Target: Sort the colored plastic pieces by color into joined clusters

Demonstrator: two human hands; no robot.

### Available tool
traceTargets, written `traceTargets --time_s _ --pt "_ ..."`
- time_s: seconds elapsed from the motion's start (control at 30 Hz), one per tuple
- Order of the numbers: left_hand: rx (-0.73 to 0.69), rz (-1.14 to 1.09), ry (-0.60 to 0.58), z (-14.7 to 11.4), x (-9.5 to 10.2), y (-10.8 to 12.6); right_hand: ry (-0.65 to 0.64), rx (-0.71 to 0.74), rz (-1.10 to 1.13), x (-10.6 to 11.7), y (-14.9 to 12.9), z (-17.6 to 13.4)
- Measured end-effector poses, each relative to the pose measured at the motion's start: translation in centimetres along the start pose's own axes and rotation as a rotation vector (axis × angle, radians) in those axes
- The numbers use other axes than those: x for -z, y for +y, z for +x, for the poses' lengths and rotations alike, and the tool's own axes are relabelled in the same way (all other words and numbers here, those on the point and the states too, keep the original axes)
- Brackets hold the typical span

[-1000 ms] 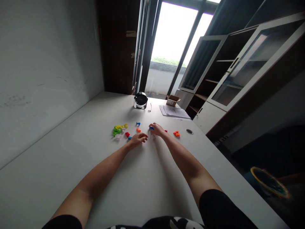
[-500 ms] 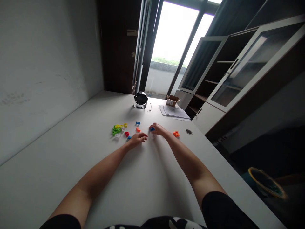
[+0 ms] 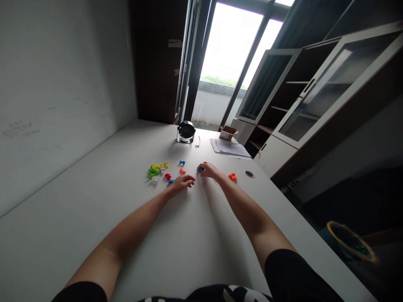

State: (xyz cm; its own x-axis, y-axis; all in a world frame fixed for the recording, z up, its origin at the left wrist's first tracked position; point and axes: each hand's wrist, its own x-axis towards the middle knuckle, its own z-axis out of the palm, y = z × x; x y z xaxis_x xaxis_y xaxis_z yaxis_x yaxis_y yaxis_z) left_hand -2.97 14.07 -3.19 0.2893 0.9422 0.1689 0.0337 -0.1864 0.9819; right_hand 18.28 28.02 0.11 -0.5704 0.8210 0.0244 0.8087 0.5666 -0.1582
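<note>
My right hand (image 3: pixel 208 170) is closed, its fingers around a small blue plastic piece (image 3: pixel 201 169). Just below it on the table is a whitish piece (image 3: pixel 202 179), hard to make out. My left hand (image 3: pixel 183 183) lies on the table with fingers loosely apart and nothing seen in them. Beside its wrist, partly hidden, is another blue piece (image 3: pixel 171 181). Close by are a red piece (image 3: pixel 168 176), an orange piece (image 3: pixel 182 171) and a blue piece (image 3: pixel 182 162). Several green pieces (image 3: pixel 153 172) and yellow pieces (image 3: pixel 157 166) form a pile to the left, with white ones (image 3: pixel 155 179) among them.
More orange pieces (image 3: pixel 232 177) lie right of my right arm, near a round cable hole (image 3: pixel 249 173). Farther back on the white table (image 3: pixel 94 201) stand a round black device (image 3: pixel 185 131), papers (image 3: pixel 231 147) and an open cardboard box (image 3: pixel 228 132). A wall borders the left side.
My right hand has shifted very slightly with the blue piece in its fingers. The left hand and the loose pieces stay where they were.
</note>
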Motion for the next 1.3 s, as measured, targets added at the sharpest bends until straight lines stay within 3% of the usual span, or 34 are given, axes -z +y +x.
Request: traceTargets --time_s 0.17,0.33,0.43,0.67,0.9,1.07,1.3 --pt "-0.024 0.04 0.05 0.1 -0.2 -0.1 0.117 -0.018 0.059 -0.6 -0.3 0.1" --pt "-0.092 0.27 0.537 0.0 1.5 -0.1 0.265 -0.004 0.181 -1.7 -2.5 1.4" --pt "-0.085 0.435 0.639 -0.2 2.8 0.2 0.247 0.003 0.224 -2.4 -4.5 3.1" --pt "-0.079 0.709 0.468 -0.1 2.7 0.1 0.199 -0.189 0.189 -3.4 -8.6 6.5" --pt "-0.035 0.765 0.44 0.3 2.9 -0.4 0.179 -0.134 0.081 -2.9 -9.0 6.7" --pt "-0.043 0.78 0.39 0.2 2.6 -0.4 0.313 -0.088 0.138 -2.0 -7.8 4.4" --pt "-0.045 0.865 0.288 -0.2 2.1 0.3 0.59 0.081 0.248 -2.9 -7.2 -3.3"
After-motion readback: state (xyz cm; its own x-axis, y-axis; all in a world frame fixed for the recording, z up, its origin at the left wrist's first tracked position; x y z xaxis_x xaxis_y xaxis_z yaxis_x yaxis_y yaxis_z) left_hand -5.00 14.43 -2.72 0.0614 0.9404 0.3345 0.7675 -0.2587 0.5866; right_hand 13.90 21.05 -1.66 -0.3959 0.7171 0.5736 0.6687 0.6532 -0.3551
